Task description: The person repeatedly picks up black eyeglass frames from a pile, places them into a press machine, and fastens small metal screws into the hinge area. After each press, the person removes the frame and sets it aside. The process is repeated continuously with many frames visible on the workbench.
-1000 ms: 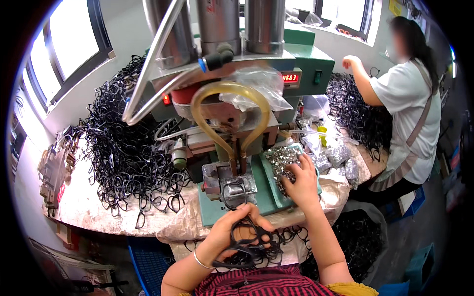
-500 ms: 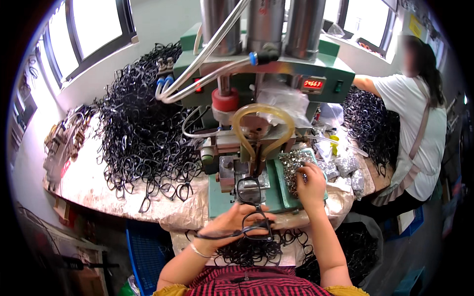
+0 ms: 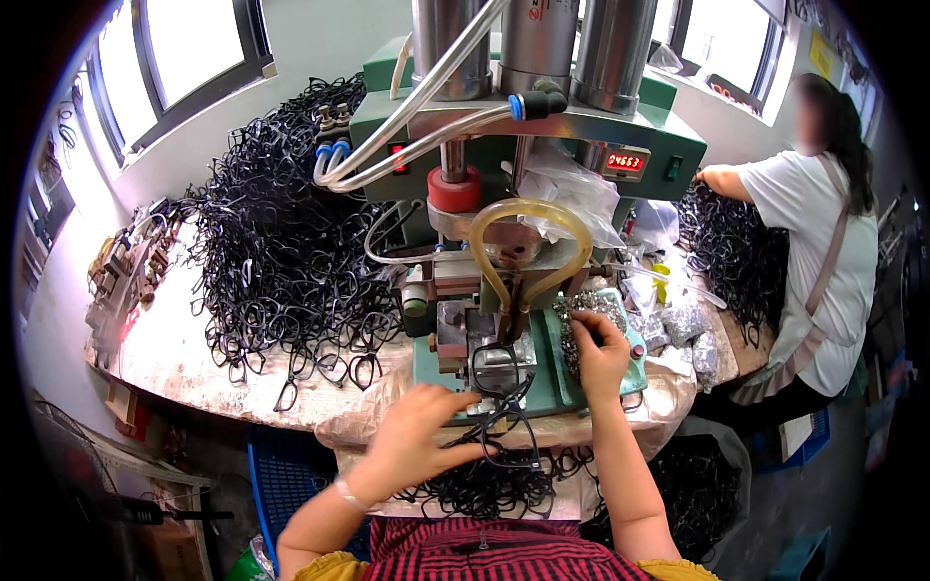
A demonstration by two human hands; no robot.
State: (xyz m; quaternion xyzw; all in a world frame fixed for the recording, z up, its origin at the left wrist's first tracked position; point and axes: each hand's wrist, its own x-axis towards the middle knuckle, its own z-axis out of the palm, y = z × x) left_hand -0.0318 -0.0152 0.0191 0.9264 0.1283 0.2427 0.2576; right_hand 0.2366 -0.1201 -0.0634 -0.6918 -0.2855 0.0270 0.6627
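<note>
Hundreds of black frames (image 3: 281,261) heap across the bench (image 3: 174,358) left of the green press (image 3: 523,194). Left hand (image 3: 421,441) grips one black frame (image 3: 509,426) before the press; right hand (image 3: 601,353) pinches into small silver parts (image 3: 586,315).

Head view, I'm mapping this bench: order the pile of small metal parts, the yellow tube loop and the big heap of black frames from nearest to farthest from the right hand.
1. Pile of small metal parts: touching the right hand.
2. Yellow tube loop: above, on the machine.
3. Big heap of black frames: far left on the table.
</note>
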